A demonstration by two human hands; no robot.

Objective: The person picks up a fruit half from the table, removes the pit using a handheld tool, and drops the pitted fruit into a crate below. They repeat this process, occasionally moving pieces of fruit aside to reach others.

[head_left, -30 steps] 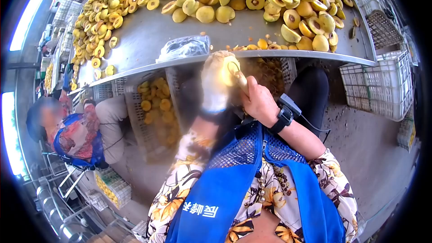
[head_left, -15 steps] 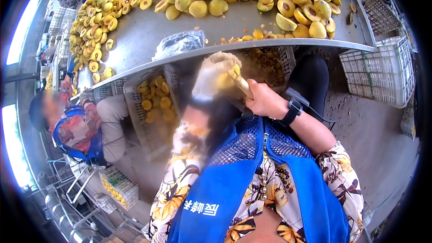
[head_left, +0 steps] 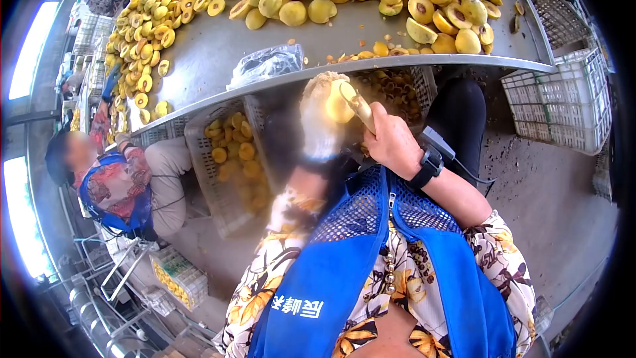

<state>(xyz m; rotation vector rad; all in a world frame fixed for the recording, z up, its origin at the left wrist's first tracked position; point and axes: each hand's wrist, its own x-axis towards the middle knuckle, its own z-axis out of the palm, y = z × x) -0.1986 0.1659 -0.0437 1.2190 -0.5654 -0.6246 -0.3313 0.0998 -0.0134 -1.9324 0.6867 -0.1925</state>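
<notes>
My left hand (head_left: 322,116), in a whitish glove with a soiled top, is wrapped round a yellow fruit half (head_left: 340,101) below the table's front edge. My bare right hand (head_left: 395,140), with a black band at the wrist, grips a light-coloured handled tool (head_left: 361,111). The tool's far end touches or lies right over the fruit half; its tip is hard to make out. Beneath my hands, partly hidden, a crate holds many darker fruit pieces (head_left: 391,93).
Piles of halved yellow fruit (head_left: 291,13) lie on the metal table (head_left: 218,73), with a clear plastic bag (head_left: 268,65) near its edge. A crate of fruit (head_left: 222,205) stands at left, beside a seated person (head_left: 119,189). Stacked white crates (head_left: 563,103) stand at right.
My left hand has shifted right and turned, showing more of the fruit half. My right hand has moved slightly, with the tool now steeper over the fruit.
</notes>
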